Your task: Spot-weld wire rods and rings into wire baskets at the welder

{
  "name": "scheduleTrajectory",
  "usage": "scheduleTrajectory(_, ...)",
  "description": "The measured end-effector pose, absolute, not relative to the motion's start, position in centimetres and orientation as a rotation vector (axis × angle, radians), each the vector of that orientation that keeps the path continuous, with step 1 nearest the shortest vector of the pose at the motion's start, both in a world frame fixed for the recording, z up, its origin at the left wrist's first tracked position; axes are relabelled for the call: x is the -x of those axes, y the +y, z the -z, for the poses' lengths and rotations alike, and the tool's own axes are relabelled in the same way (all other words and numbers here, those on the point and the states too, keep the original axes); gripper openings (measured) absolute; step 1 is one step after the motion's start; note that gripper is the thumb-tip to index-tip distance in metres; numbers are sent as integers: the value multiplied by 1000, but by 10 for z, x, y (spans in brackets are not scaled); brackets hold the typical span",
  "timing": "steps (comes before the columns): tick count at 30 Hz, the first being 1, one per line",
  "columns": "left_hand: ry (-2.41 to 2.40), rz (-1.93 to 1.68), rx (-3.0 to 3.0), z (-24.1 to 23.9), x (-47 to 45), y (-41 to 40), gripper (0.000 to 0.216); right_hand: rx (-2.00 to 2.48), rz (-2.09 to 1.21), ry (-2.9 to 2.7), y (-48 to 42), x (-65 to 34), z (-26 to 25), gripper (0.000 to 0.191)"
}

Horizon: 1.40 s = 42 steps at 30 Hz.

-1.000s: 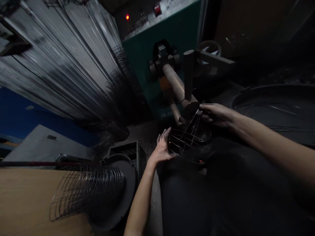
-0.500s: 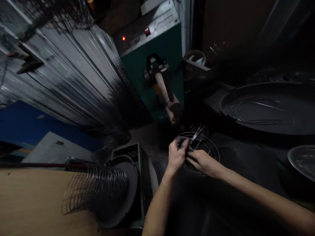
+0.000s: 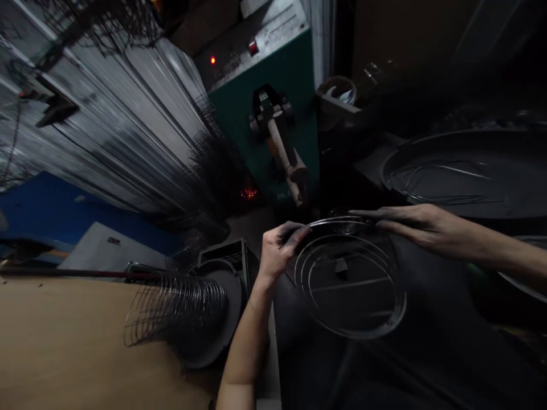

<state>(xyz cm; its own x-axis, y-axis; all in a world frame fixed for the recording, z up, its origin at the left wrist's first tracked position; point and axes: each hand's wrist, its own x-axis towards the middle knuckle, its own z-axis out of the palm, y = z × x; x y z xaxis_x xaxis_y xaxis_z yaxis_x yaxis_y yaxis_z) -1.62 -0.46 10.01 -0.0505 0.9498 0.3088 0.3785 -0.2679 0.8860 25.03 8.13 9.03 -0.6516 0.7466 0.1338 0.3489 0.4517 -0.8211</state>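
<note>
At the far left of the frame a wooden tabletop (image 3: 55,347) carried a stack of wire rings (image 3: 175,310) lying on its side against a dark round disc (image 3: 216,319), probably so the rings stayed together. Above them corrugated metal sheeting (image 3: 106,131) slanted through the dim room. At centre top stood a green machine (image 3: 273,97) with a red light and a protruding arm (image 3: 284,156). Below it the left hand (image 3: 280,250) pinched the left rim of a round wire grille (image 3: 348,279), while the right hand (image 3: 410,225) rested flat-fingered on its upper edge, likely steadying it over the dark work surface (image 3: 427,353). A large shallow pan (image 3: 465,171) sat at right.
</note>
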Motion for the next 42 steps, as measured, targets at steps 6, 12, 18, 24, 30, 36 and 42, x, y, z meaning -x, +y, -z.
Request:
scheduleTrajectory(6, 1553, -1100, -1605, -59, 5, 2, 27, 1234, -1535, -2024, 69, -260, -61, 32)
scheduleTrajectory(12, 1822, -509, -2027, -2, -6, 6, 37, 1594, -1043, -2303, 52, -257, -11, 32)
scheduleTrajectory(18, 1864, -294, -2155, 21, -9, 18, 48, 1550, -516, -2729, 52, -243, 5, 41)
scheduleTrajectory(24, 1909, -313, -2132, 41, -13, 21, 49, 1506, -588, -2790, 62, -236, 25, 53)
scheduleTrajectory(30, 1901, -349, -2076, 50, -10, 27, 46, 1515, -417, -2983, 71, -219, 20, 62)
scheduleTrajectory(36, 1779, -447, -1968, 45, 8, 22, 32, 1492, -458, -2987, 75, -217, 20, 60)
scheduleTrajectory(42, 1960, -341, -1942, 32, 13, 20, 35, 1467, -370, -3000, 87, -203, 7, 61)
